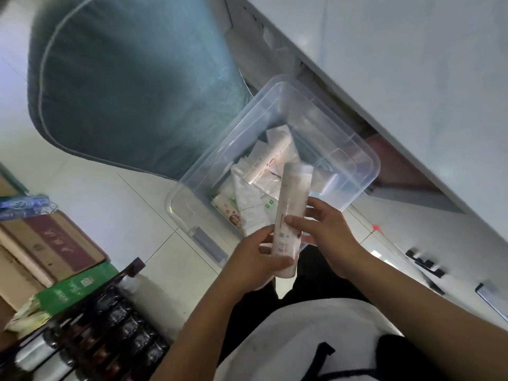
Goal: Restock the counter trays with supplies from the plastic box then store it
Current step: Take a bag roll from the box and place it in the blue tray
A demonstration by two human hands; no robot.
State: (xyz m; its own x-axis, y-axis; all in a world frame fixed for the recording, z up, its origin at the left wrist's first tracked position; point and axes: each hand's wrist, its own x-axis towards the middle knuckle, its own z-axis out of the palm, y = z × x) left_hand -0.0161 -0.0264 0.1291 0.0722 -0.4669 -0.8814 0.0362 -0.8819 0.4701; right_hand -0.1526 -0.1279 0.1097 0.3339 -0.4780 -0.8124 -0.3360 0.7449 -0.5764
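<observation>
Two hands (258, 257) — one plastic box (354, 149) — two wrapped rolls (291, 204).

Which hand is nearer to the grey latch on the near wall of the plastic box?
Left. The left hand grips the lower end of the sleeve of cups, just right of the grey latch in the picture. The right hand holds the sleeve from its far side, farther from the latch.

Clear glossy plastic box (354, 149), plastic-wrapped sleeve (291, 204), matt cardboard cartons (55, 243), velvety cushion (132, 78)
</observation>
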